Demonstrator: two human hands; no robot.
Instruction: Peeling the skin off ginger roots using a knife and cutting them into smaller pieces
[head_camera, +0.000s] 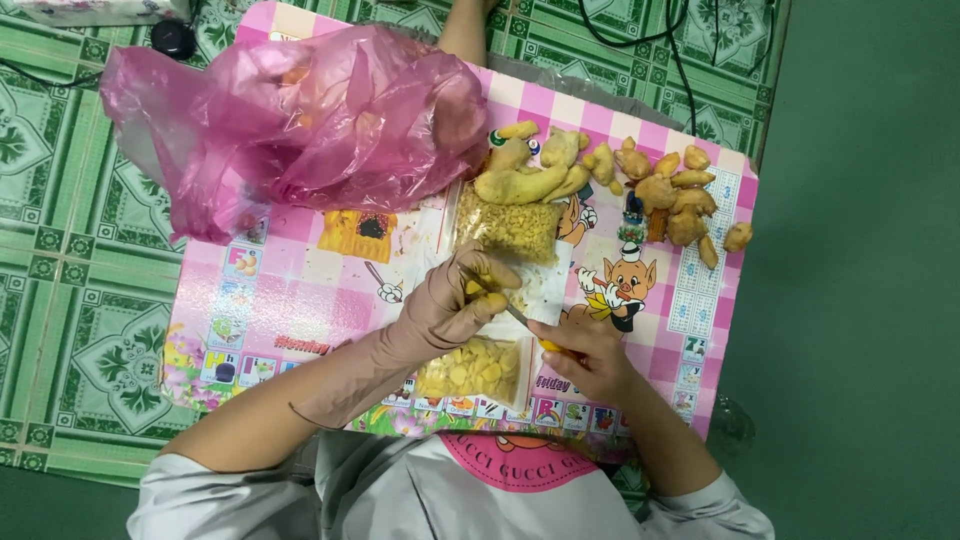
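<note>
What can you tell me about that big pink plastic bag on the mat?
The pink plastic bag is thin, see-through film, crumpled and puffed up into loose folds, with its mouth seeming to gape toward the middle. It lies at the far left of the pink checked mat, its left edge spilling onto the green patterned floor. Faint yellowish shapes show through it, too blurred to name. Peeled ginger pieces lie just to its right. Neither hand touches it.

ginger roots (600, 175) lie on the mat (300, 270), right of the plastic bag (300, 120).
</note>
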